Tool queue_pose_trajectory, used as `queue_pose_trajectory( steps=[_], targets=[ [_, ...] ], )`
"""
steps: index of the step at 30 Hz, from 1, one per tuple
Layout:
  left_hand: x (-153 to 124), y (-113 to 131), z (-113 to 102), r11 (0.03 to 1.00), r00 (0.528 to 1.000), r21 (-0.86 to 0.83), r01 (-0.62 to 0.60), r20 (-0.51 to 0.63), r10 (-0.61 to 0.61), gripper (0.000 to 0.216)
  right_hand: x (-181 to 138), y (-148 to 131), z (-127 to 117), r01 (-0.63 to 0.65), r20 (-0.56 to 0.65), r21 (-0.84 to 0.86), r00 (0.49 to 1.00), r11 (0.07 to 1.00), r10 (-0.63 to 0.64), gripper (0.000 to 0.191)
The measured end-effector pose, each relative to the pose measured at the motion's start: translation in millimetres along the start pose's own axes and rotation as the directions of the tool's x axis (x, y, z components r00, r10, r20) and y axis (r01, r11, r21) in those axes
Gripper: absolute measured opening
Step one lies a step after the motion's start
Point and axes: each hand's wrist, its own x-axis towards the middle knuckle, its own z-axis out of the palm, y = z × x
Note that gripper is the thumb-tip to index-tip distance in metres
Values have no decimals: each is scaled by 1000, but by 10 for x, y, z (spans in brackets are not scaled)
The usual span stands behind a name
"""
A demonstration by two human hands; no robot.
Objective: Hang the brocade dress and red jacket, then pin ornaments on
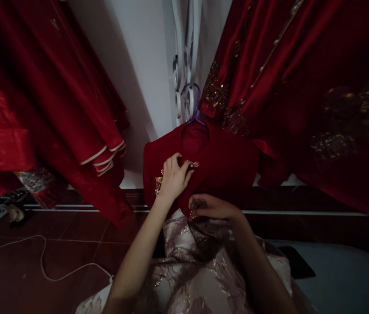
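A dark red garment [230,157] hangs in front of me on a purple hanger [199,102]. My left hand [174,176] rests against its front, thumb and forefinger apart. The forefinger touches a small, pearly ornament [196,164] below the neckline. Beside that wrist, a gold ornament with dangling beads [158,185] sits on the cloth. Lower down, my right hand [212,206] has its fingers curled, with a small beaded ornament [191,215] at the fingertips. Shadow hides part of that grip.
Red garments with pale trim [102,152] hang at left, and a sequinned red garment [331,100] hangs at right. White scrollwork metal [187,48] stands behind the hanger. A pale cable [43,261] crosses the tiled floor. Patterned fabric [204,270] covers my lap.
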Motion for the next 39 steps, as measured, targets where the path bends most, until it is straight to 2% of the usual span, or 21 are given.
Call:
queue_pose_trajectory(
  steps=[3,6,8,10,14,16,19,21,22,23,24,26,27,28,29,30,32,33,34,36,39],
  targets=[
    [149,-11,34,982,993,146,-118,40,113,22,-2,20,-12,-7,-1,18,1000,1000,7,20],
    [239,-10,20,967,978,149,-205,70,197,17,-14,11,-22,-5,6,23,1000,1000,5,22],
    [280,-2,-14,976,974,32,-217,70,215,16,-44,-37,-22,0,1,18,1000,1000,-1,27],
    [310,2,-50,968,982,-189,-164,58,178,11,-93,-122,-17,13,-27,-4,1000,1000,-14,31],
    [333,-27,-74,806,999,-591,43,40,-24,10,-180,-338,-7,58,-253,-106,964,993,-83,27],
    [328,-58,-67,768,999,-639,40,2,-51,13,-172,-431,-26,87,-429,-145,892,986,-142,24],
    [314,-114,-60,765,999,-644,-13,-31,-10,12,-77,-562,-108,194,-670,-167,697,967,-255,25],
    [310,-148,-61,718,995,-692,73,3,-98,11,29,-673,-181,273,-785,-151,552,950,-283,31],
    [311,-162,-61,680,984,-719,141,28,-175,10,91,-739,-211,310,-814,-132,508,942,-281,35],
    [315,-172,-60,652,968,-731,201,46,-246,10,158,-809,-231,348,-820,-106,500,932,-279,39],
    [323,-179,-55,653,954,-720,237,46,-296,8,229,-879,-240,386,-801,-72,527,920,-284,43],
    [348,-185,-34,759,949,-608,231,-32,-314,5,375,-991,-223,438,-725,4,620,899,-299,51],
    [364,-188,-20,837,952,-507,207,-93,-292,12,445,-1021,-202,429,-708,25,645,903,-287,56],
    [380,-194,-6,901,951,-391,189,-156,-267,21,507,-1030,-181,388,-728,18,636,922,-253,61],
    [395,-206,6,940,945,-284,187,-210,-252,30,557,-1016,-164,310,-783,-21,585,950,-209,67],
    [408,-228,11,959,935,-200,200,-254,-247,38,591,-981,-158,197,-854,-85,490,977,-173,74],
    [424,-310,-3,966,916,-114,233,-309,-258,49,603,-871,-188,-94,-951,-209,251,973,-180,84],
    [429,-372,-25,963,906,-111,246,-327,-269,53,581,-810,-229,-230,-963,-249,163,941,-215,84],
    [433,-447,-54,959,897,-125,256,-339,-284,55,543,-755,-285,-340,-962,-273,112,900,-249,81],
    [447,-623,-128,942,882,-175,285,-336,-330,57,437,-680,-433,-492,-954,-296,104,819,-282,75],
    [498,-890,-238,903,889,-196,382,-189,-417,46,252,-674,-684,-632,-939,-337,173,697,-297,72]
  ],
)
